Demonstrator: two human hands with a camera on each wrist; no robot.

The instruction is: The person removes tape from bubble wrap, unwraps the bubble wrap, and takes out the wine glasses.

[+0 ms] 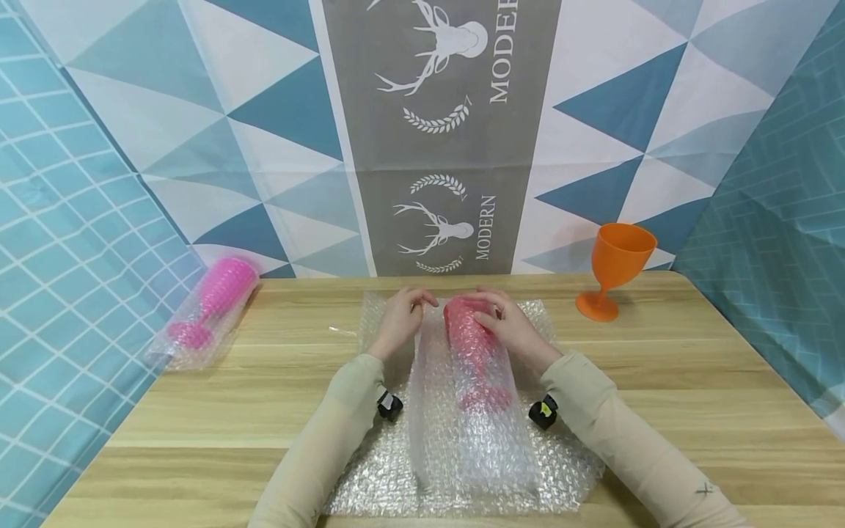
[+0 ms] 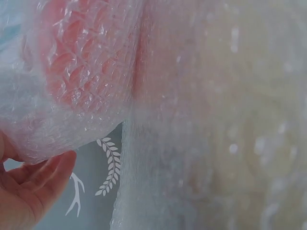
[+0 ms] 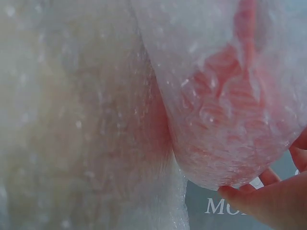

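Note:
A red goblet (image 1: 477, 345) lies inside a clear bubble wrap sleeve, bowl at the far end and foot towards me. My right hand (image 1: 505, 323) grips its bowl end through the wrap, thumb on top and fingers at the rim. Left of the goblet, my left hand (image 1: 404, 315) has bent fingers at the top edge of a bubble wrap layer (image 1: 436, 411). The left wrist view shows fingers (image 2: 53, 175) against the wrap's edge. In the right wrist view, fingers (image 3: 259, 189) touch the wrapped bowl (image 3: 235, 134). A flat bubble wrap sheet (image 1: 376, 469) lies underneath.
An orange goblet (image 1: 620, 257) stands unwrapped at the table's back right. At the back left, a pink goblet (image 1: 224, 286) lies in bubble wrap. Behind the wooden table (image 1: 238, 425) rises a patterned wall covering (image 1: 449, 147).

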